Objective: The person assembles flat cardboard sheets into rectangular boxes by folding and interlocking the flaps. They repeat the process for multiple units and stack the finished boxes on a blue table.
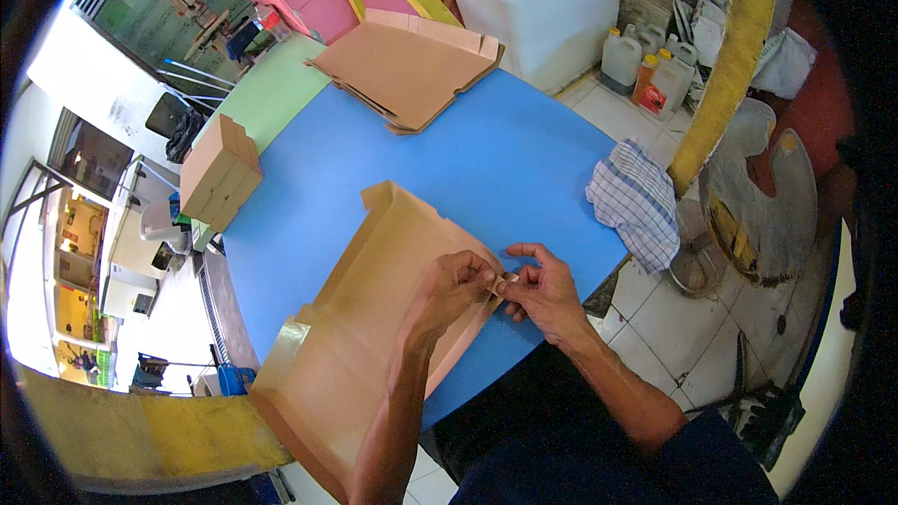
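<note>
A brown cardboard box blank (374, 290), its side flaps partly raised, lies across the near part of the blue table (505, 159). At its right edge my left hand (451, 288) pinches a small cardboard tab with thumb and fingertips. My right hand (544, 292) grips the same corner from the right, thumb pressed on the tab and index finger stretched away. Fingers hide most of the tab. Both forearms come in from the lower edge, the left one passing over the blank.
Flat cardboard blanks (412, 65) are stacked at the table's far side. Folded boxes (222, 173) stand at the left on a green surface (271, 84). A checked cloth (636, 201) hangs over the right edge. Plastic jugs (669, 84) stand on the floor near a yellow post (730, 65).
</note>
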`<state>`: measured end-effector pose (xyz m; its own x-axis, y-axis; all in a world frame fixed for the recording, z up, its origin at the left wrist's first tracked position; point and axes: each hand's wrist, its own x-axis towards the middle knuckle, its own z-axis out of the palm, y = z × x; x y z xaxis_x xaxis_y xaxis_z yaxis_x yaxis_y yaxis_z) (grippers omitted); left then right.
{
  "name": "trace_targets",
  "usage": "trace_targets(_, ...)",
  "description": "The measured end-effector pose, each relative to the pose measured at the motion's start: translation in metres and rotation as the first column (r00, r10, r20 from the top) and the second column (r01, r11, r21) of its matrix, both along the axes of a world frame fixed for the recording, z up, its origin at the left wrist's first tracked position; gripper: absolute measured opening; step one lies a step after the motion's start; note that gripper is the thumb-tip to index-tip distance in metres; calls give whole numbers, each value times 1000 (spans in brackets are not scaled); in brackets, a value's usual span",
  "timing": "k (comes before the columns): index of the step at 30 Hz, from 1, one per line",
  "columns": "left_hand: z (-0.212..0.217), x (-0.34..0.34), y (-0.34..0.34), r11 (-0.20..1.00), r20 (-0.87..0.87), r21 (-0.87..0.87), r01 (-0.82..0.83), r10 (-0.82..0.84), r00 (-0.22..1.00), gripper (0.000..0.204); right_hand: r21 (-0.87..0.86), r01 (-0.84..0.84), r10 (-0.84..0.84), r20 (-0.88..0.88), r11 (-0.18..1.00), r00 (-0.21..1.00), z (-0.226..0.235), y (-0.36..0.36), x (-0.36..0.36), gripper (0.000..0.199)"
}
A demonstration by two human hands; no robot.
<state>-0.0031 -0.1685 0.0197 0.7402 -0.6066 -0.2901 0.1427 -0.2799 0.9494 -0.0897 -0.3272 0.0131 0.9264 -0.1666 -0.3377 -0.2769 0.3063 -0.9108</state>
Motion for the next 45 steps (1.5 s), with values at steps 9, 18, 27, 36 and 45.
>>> trace_targets(9, -6, -5, -5, 945, 190, 308, -113, 55, 980, 9, -138, -111, 123, 80, 984, 989, 6, -24, 6, 54)
trace_targets(18, 32, -55, 16, 870, 686, 493, 3, -390, 615, 23, -523, 6, 92, 161, 852, 983, 24, -37, 13, 51)
trace_targets(27, 46, -122, 33, 516, 235, 818, 254, -702, 672, 30, -988, -147, 383, -116, 52, 916, 37, -27, 10, 58)
trace_targets(36, 58, -138, 80, 797, 505, 598, -82, -296, 811, 51, -805, -144, 477, 188, 576, 859, 26, 49, -20, 46)
trace_targets(45, -8, -160, 60, 824, 913, 277, -494, -65, 404, 12, -697, -523, 611, -152, 492, 777, 24, 58, -3, 31)
